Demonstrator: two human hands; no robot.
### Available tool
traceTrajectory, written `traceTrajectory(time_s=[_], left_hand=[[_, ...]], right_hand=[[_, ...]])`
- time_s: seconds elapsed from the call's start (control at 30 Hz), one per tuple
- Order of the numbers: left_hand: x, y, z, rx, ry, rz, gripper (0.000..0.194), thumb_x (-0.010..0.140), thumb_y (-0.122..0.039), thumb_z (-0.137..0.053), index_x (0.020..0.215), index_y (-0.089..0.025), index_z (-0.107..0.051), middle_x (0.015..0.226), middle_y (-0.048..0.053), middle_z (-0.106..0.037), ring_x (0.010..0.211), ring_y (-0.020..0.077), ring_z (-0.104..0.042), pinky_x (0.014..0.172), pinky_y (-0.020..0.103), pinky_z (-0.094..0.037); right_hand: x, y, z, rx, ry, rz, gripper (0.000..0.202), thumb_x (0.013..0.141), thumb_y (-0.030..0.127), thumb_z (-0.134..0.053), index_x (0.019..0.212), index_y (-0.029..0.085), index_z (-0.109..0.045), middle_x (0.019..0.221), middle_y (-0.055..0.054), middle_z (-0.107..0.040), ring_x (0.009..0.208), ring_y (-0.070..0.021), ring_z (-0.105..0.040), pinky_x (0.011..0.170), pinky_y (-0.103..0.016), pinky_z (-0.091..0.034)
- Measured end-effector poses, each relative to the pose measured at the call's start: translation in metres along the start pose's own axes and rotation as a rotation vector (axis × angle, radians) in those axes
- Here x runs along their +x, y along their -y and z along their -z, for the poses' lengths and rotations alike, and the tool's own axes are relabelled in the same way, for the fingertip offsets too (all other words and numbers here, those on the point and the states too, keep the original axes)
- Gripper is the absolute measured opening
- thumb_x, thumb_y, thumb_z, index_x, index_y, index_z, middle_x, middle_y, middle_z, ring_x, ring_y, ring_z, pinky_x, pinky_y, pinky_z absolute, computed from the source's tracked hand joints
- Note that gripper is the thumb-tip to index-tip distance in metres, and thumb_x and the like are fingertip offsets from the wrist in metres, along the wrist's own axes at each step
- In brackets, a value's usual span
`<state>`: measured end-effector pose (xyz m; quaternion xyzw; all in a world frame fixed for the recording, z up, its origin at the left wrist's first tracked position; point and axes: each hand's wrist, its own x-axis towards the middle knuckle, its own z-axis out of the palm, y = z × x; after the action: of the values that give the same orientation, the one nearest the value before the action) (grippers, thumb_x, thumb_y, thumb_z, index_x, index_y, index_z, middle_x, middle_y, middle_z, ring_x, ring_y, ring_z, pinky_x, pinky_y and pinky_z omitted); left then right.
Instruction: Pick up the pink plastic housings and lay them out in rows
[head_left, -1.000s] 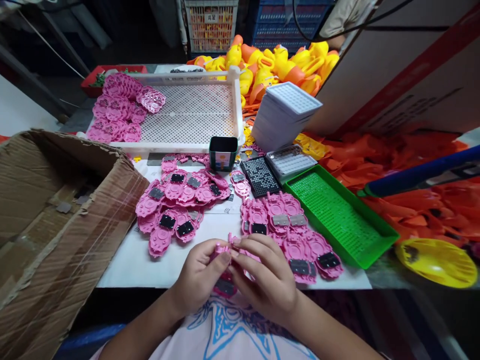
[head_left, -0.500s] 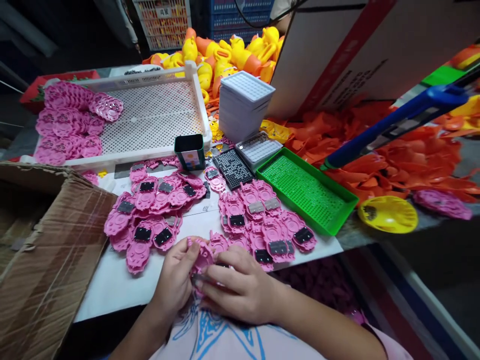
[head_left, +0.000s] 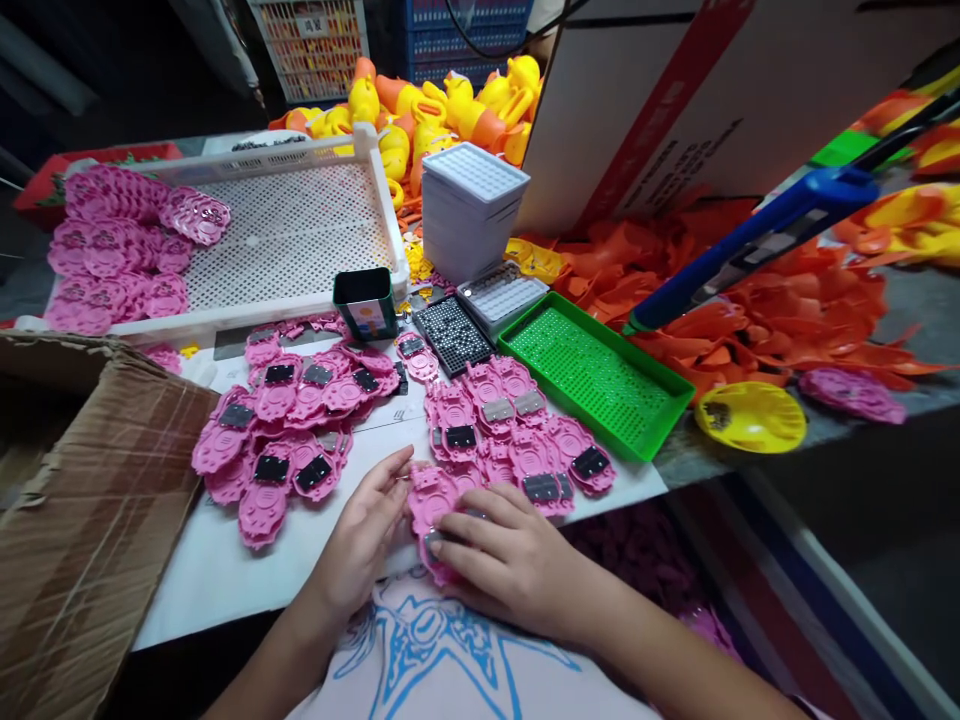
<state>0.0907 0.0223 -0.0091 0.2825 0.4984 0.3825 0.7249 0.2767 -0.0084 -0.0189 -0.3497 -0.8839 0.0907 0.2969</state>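
A pink plastic casing [head_left: 430,497] with scalloped edges is in my right hand [head_left: 510,545] at the front edge of the white work surface. The fingers lie over its right side and hide much of it; a grey panel shows at its lower end. My left hand [head_left: 367,535] is just left of that casing, fingers stretched out and holding nothing that I can see. Similar casings with black or grey panels lie in a right group [head_left: 525,450] beyond my right hand and in a left heap [head_left: 281,400] beyond my left hand.
A green tray [head_left: 600,375], a black pitted tray [head_left: 454,335] and a dark cup [head_left: 365,305] stand behind the casings. A blue electric screwdriver [head_left: 757,245] hangs at right. A cardboard box [head_left: 97,520] borders the left; a white crate [head_left: 292,225] holds stacked pink parts.
My left hand has let go of the pink casing and its fingers have opened. The casing, now in my right hand, has shifted slightly right. The whole view has moved a little.
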Motion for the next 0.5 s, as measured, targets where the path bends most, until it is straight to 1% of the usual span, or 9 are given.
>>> traceTrajectory(time_s=[0.1,0.2,0.27,0.33,0.4,0.5], left_hand=[[0.001,0.003,0.006,0.177,-0.062,-0.062,0.044,0.078,-0.039,-0.067,0.117,-0.021,-0.060,0.115,0.009,-0.061,0.092,0.0192,-0.058,0.080,0.029,-0.045],[0.001,0.005,0.011,0.359,-0.129,-0.142,0.035,0.077,-0.036,-0.068,0.109,-0.022,-0.064,0.104,0.006,-0.062,0.093,0.0199,-0.055,0.080,0.028,-0.043],[0.002,0.008,0.012,0.450,-0.138,-0.191,0.031,0.077,-0.034,-0.068,0.106,-0.022,-0.065,0.100,0.005,-0.062,0.092,0.0199,-0.054,0.080,0.028,-0.042],[0.002,0.010,0.013,0.485,-0.115,-0.213,0.029,0.077,-0.032,-0.067,0.104,-0.022,-0.065,0.098,0.005,-0.061,0.089,0.0197,-0.054,0.079,0.028,-0.041],[0.002,0.012,0.013,0.471,-0.091,-0.211,0.027,0.078,-0.031,-0.067,0.103,-0.021,-0.066,0.097,0.005,-0.062,0.089,0.0200,-0.055,0.080,0.028,-0.041],[0.003,0.014,0.016,0.485,-0.102,-0.238,0.022,0.080,-0.031,-0.065,0.099,-0.020,-0.066,0.094,0.005,-0.063,0.091,0.0203,-0.056,0.080,0.028,-0.041]], right_hand=[[-0.018,-0.008,0.005,-0.053,0.012,-0.083,0.021,0.089,0.034,-0.057,0.102,0.019,-0.064,0.098,-0.005,-0.070,0.093,-0.0207,-0.056,0.081,-0.035,-0.038],[-0.034,-0.018,0.004,-0.123,-0.011,-0.136,0.023,0.088,0.033,-0.058,0.104,0.019,-0.064,0.098,-0.007,-0.070,0.096,-0.0230,-0.055,0.081,-0.037,-0.039],[-0.041,-0.023,0.003,-0.158,-0.025,-0.170,0.022,0.089,0.031,-0.056,0.106,0.019,-0.064,0.100,-0.008,-0.070,0.096,-0.0237,-0.055,0.082,-0.038,-0.039],[-0.044,-0.027,0.000,-0.169,-0.030,-0.195,0.022,0.089,0.028,-0.055,0.107,0.019,-0.064,0.102,-0.008,-0.069,0.097,-0.0238,-0.053,0.082,-0.038,-0.039],[-0.044,-0.029,-0.002,-0.171,-0.019,-0.215,0.022,0.090,0.027,-0.055,0.108,0.019,-0.064,0.103,-0.007,-0.069,0.097,-0.0240,-0.052,0.081,-0.037,-0.038],[-0.043,-0.031,-0.005,-0.165,0.011,-0.239,0.023,0.089,0.028,-0.055,0.110,0.020,-0.063,0.103,-0.007,-0.068,0.097,-0.0247,-0.051,0.081,-0.037,-0.037]])
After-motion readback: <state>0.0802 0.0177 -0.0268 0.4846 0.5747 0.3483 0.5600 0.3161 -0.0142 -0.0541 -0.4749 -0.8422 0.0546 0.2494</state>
